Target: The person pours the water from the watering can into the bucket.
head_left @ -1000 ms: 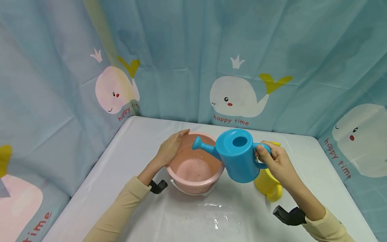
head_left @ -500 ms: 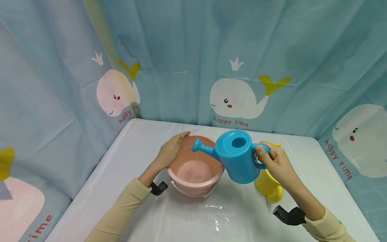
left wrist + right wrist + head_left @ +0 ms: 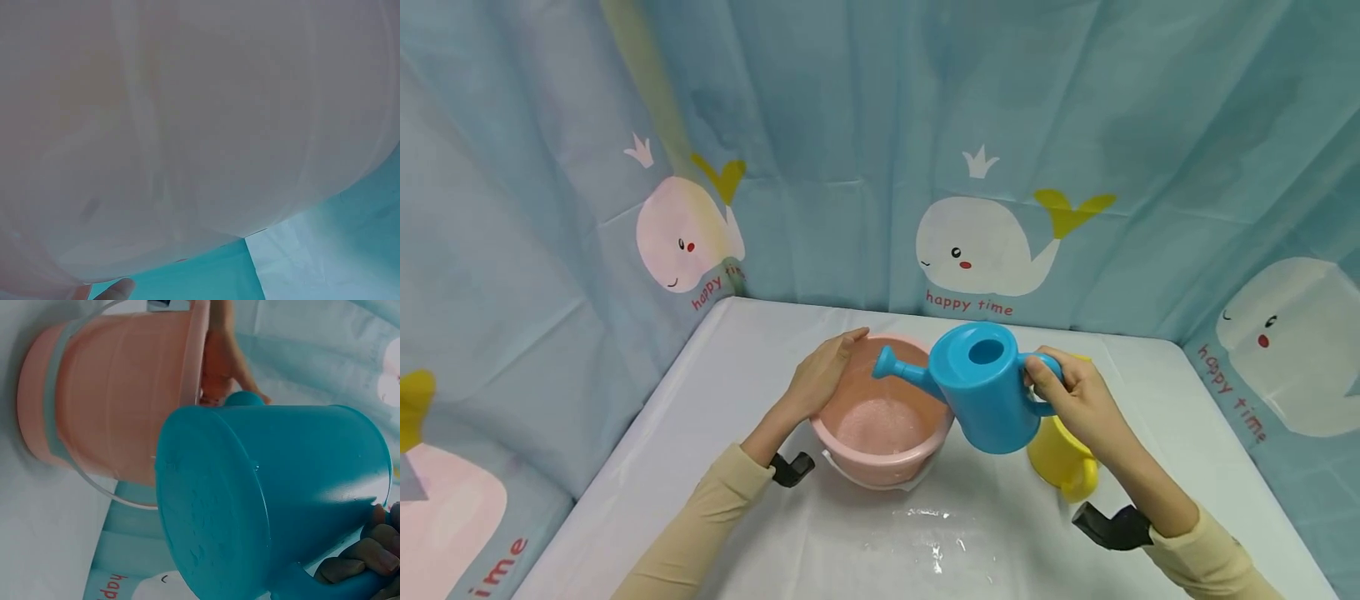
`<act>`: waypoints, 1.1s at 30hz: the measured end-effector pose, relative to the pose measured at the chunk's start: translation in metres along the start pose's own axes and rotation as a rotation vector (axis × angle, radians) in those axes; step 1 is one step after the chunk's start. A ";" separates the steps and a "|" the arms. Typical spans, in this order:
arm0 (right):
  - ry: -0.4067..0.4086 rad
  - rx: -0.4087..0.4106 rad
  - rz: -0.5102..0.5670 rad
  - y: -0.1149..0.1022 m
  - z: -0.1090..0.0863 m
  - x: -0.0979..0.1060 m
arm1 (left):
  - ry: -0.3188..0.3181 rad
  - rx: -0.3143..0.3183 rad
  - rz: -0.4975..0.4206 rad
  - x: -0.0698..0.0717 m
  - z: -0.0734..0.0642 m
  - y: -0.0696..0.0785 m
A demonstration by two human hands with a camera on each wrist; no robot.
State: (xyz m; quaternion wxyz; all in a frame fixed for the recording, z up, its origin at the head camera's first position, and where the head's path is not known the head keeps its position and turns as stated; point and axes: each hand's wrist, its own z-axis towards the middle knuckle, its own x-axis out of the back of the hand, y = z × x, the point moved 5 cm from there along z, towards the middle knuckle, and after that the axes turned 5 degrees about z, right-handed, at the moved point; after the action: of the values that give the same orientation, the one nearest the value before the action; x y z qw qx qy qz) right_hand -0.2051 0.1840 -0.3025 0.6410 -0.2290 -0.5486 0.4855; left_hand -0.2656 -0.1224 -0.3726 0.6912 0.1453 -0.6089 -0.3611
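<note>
A pink bucket (image 3: 887, 467) stands on the table, its pale handle lowered at the front. My left hand (image 3: 823, 375) grips its left rim; the right wrist view shows those fingers (image 3: 219, 381) at the rim. My right hand (image 3: 1075, 396) holds a blue watering can (image 3: 988, 404) by its handle, fingers curled round it. The can hangs in the air at the bucket's right, its spout (image 3: 906, 371) over the bucket opening. The bucket's inner bottom looks wet and rippled. In the left wrist view, the bucket wall (image 3: 219, 125) fills most of the picture.
A yellow vessel (image 3: 1060, 458) with a curved handle stands behind and below my right hand, partly hidden. Water drops (image 3: 936, 554) lie on the white table (image 3: 760, 542) in front of the bucket. Blue whale-print curtains (image 3: 820, 233) enclose the table's back and sides.
The watering can and my right hand have shifted very slightly left in the head view. My left hand keeps its place on the bucket rim.
</note>
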 end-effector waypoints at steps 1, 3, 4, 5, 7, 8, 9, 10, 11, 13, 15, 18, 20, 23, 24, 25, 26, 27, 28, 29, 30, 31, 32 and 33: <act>-0.001 -0.003 0.003 0.000 0.000 0.000 | 0.000 -0.002 -0.001 0.000 0.000 0.000; -0.003 -0.003 0.008 0.000 0.000 0.000 | 0.001 -0.003 -0.002 0.000 0.000 0.001; -0.004 -0.002 0.012 0.000 0.000 0.000 | 0.004 -0.001 -0.001 0.000 0.000 0.000; -0.005 -0.001 0.015 0.000 0.000 0.000 | 0.004 -0.001 0.001 0.000 0.001 0.000; -0.005 -0.003 0.013 0.000 0.000 0.000 | 0.003 -0.001 0.004 0.000 0.001 -0.001; -0.005 -0.005 0.011 0.000 0.000 0.000 | 0.002 0.001 0.006 0.000 0.001 -0.001; -0.006 -0.008 0.010 0.000 0.001 0.000 | 0.002 0.002 0.008 -0.001 0.001 -0.002; -0.009 -0.010 0.009 0.000 0.001 0.000 | 0.001 -0.001 0.009 -0.001 0.001 -0.002; -0.011 -0.011 0.009 0.000 0.001 0.000 | 0.001 0.000 0.010 -0.001 0.001 -0.002; -0.015 -0.009 0.003 0.000 0.001 0.000 | 0.002 0.004 0.008 -0.002 0.001 -0.002; -0.018 -0.003 -0.005 -0.001 0.002 0.000 | 0.002 -0.001 0.007 -0.002 0.001 -0.001; -0.018 0.005 -0.020 -0.002 0.002 0.001 | 0.004 -0.002 0.006 -0.002 0.000 0.000; -0.018 0.004 -0.027 -0.001 0.002 0.001 | 0.003 -0.002 0.003 -0.003 0.000 -0.001; -0.017 0.004 -0.025 -0.001 0.003 0.001 | 0.003 0.006 0.003 -0.003 0.001 -0.002; -0.016 0.004 -0.026 -0.001 0.003 0.001 | 0.002 0.005 0.003 -0.004 0.001 -0.002; -0.015 0.005 -0.026 -0.001 0.003 0.001 | 0.001 0.005 0.003 -0.004 0.001 -0.002; -0.015 0.007 -0.023 0.000 0.003 0.001 | 0.002 0.004 0.005 -0.003 0.001 -0.002; -0.015 0.009 -0.020 -0.001 0.003 0.001 | 0.003 0.003 0.005 -0.003 0.001 -0.002; -0.015 0.010 -0.018 -0.001 0.003 0.001 | 0.004 0.002 0.006 -0.003 0.001 -0.002; -0.015 0.012 -0.017 -0.001 0.003 0.001 | 0.004 0.001 0.005 -0.003 0.001 -0.001; -0.015 0.013 -0.016 -0.002 0.003 0.001 | 0.004 -0.001 0.004 -0.003 0.001 -0.001; -0.016 0.013 -0.014 -0.002 0.004 0.001 | 0.005 -0.003 0.004 -0.003 0.001 -0.001; -0.016 0.013 -0.013 -0.002 0.004 0.001 | 0.004 -0.004 0.004 -0.003 0.002 -0.001; -0.016 0.013 -0.013 -0.003 0.004 0.000 | 0.004 -0.004 0.003 -0.003 0.001 -0.001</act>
State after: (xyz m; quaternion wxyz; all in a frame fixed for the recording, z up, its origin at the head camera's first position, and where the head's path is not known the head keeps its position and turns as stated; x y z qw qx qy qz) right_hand -0.2077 0.1823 -0.2990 0.6412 -0.2176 -0.5520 0.4867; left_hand -0.2674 -0.1209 -0.3752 0.6932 0.1434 -0.6071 -0.3610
